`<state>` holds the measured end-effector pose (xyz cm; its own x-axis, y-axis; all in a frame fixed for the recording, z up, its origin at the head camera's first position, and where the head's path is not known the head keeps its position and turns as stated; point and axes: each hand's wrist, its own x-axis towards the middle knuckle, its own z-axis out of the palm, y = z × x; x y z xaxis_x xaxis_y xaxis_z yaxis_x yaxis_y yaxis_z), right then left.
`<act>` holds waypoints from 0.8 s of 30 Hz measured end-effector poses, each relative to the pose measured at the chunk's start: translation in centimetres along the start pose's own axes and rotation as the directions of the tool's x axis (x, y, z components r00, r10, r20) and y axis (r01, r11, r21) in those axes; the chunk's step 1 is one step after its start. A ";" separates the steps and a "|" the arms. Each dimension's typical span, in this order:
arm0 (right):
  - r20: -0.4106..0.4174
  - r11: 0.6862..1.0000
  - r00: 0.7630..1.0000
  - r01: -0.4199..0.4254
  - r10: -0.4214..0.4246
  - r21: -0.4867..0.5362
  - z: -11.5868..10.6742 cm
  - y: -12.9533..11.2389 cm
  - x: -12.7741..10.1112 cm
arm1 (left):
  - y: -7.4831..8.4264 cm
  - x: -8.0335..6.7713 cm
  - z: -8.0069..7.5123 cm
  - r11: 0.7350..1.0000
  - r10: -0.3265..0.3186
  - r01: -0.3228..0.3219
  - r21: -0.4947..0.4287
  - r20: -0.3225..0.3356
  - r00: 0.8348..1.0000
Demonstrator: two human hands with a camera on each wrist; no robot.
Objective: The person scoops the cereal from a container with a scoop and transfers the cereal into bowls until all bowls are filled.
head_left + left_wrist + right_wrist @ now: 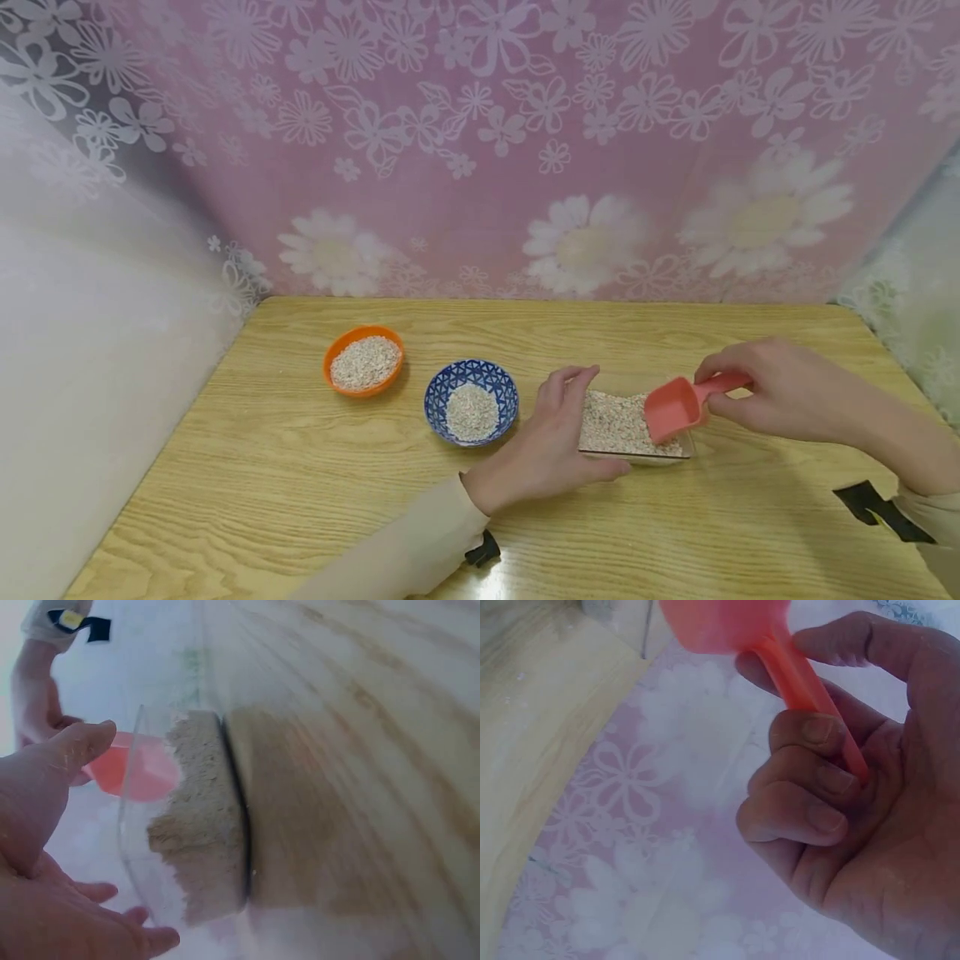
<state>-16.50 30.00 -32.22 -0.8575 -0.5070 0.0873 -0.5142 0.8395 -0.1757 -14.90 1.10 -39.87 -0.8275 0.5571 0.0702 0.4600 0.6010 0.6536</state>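
lower right of the frame: my right hand (780,392) pinches a pink scoop (678,407) over a clear tray of grain (622,425); my left hand (547,450), fingers pressed together, steadies the tray.

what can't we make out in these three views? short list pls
- Head view: the near-left side of the clear tray is hidden behind the left hand.
- Head view: whether the pink scoop holds any grain; its inside is too small to read.
- Right wrist view: the scoop's bowl is cut off by the top edge; right hand covers the handle end.
- Left wrist view: the tabletop is blurred.
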 end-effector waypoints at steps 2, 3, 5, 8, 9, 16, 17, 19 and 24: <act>0.034 1.000 0.999 0.009 -0.009 -0.008 -0.4 -0.2 0.5 | 0.0 0.4 0.4 0.999 -0.018 0.018 0.031 -0.011 1.000; 0.054 1.000 0.999 0.008 -0.007 -0.013 -0.6 -0.3 0.8 | 0.0 0.5 0.6 0.999 -0.031 0.032 0.040 -0.015 0.999; 0.104 1.000 0.995 -0.001 0.003 -0.019 -0.9 -0.6 1.2 | 0.0 0.9 0.8 0.997 -0.065 0.065 0.041 -0.016 0.998; 0.172 1.000 0.985 -0.012 0.015 -0.019 -1.4 -0.9 1.9 | -0.1 1.4 1.0 0.990 -0.138 0.138 0.021 -0.011 0.990; 0.187 1.000 0.982 -0.019 0.023 -0.024 -1.6 -1.0 2.0 | -0.1 1.5 1.0 0.987 -0.163 0.163 0.008 -0.006 0.987; 0.258 0.997 0.963 -0.060 0.071 -0.053 -2.2 -1.7 2.9 | -0.4 2.0 1.3 0.969 -0.248 0.248 -0.006 0.022 0.968; 0.268 0.996 0.960 -0.062 0.075 -0.057 -2.2 -1.8 2.9 | -0.4 2.0 1.3 0.968 -0.251 0.252 -0.004 0.026 0.968; 0.287 0.996 0.955 -0.062 0.076 -0.059 -2.1 -2.0 3.0 | -0.5 2.0 1.4 0.967 -0.254 0.255 -0.005 0.034 0.966; 0.309 0.997 0.948 -0.069 0.080 -0.046 -1.4 -2.6 3.2 | -0.7 2.1 1.5 0.965 -0.259 0.260 -0.025 0.049 0.965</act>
<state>-17.95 26.44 -30.11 -0.8490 -0.4737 -0.2340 -0.4540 0.8806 -0.1357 -16.44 2.68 -41.29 -0.9017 0.4097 -0.1383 0.2206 0.7110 0.6677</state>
